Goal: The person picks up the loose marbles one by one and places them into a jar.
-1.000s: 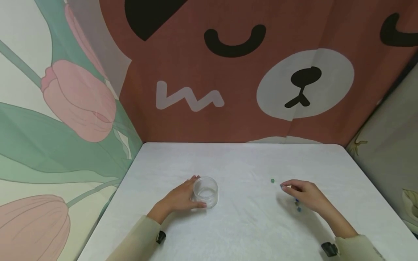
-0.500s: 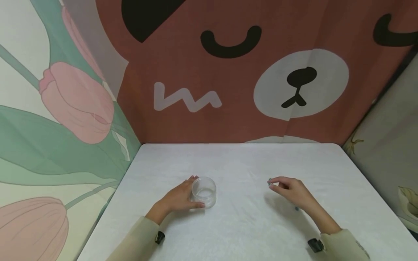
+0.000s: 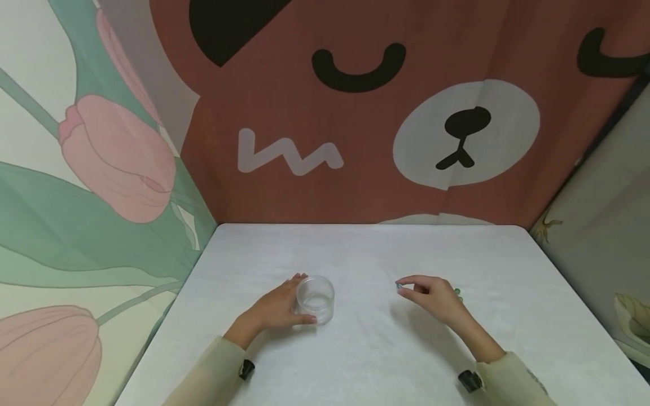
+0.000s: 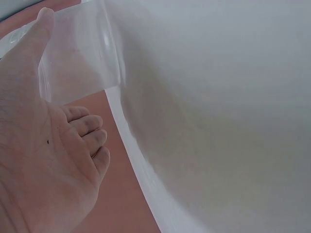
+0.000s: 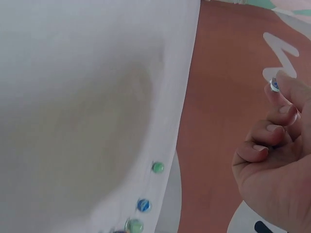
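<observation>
Several marbles lie beside my right hand, pinching another marble; my left hand holds a seemingly empty jar.

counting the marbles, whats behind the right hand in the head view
Bits of green marbles peek out beyond the right hand; anything else there is covered by it. The right wrist view also shows a blue marble between two green ones.
</observation>
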Action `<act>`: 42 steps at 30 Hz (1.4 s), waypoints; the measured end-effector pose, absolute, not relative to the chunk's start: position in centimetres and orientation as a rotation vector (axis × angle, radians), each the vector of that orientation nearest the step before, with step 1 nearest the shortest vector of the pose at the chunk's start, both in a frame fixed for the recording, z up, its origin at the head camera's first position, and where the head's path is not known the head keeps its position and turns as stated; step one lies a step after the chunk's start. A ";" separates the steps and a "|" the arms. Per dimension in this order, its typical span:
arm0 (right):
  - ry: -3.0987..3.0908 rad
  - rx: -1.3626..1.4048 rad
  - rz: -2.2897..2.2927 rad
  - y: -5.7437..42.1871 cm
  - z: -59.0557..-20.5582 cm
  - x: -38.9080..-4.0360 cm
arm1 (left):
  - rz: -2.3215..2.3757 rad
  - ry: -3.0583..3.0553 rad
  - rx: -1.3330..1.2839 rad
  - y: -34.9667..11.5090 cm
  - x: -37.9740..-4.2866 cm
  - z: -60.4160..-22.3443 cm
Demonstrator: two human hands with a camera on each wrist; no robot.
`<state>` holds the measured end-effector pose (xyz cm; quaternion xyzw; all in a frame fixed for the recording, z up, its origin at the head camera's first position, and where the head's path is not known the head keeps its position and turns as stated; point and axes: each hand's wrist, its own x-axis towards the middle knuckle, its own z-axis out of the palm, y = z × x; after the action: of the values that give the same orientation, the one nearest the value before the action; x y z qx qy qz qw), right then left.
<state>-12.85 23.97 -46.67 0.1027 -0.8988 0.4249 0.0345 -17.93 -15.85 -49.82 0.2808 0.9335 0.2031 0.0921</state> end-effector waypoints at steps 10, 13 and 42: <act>-2.747 0.290 1.408 22.1 -46.5 -13.2 | 0.621 2.761 0.801 -15.7 -17.7 -49.9; -2.748 0.276 1.431 21.5 -46.6 -13.4 | 0.616 2.757 0.813 -15.7 -17.7 -49.8; -2.677 0.249 1.623 14.9 -46.8 -14.6 | 0.579 2.748 0.828 -15.7 -17.8 -49.1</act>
<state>-14.56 14.88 -46.77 0.0794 -0.8524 0.5168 0.0006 -17.82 -15.68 -49.14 0.2812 0.9332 0.1965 0.1068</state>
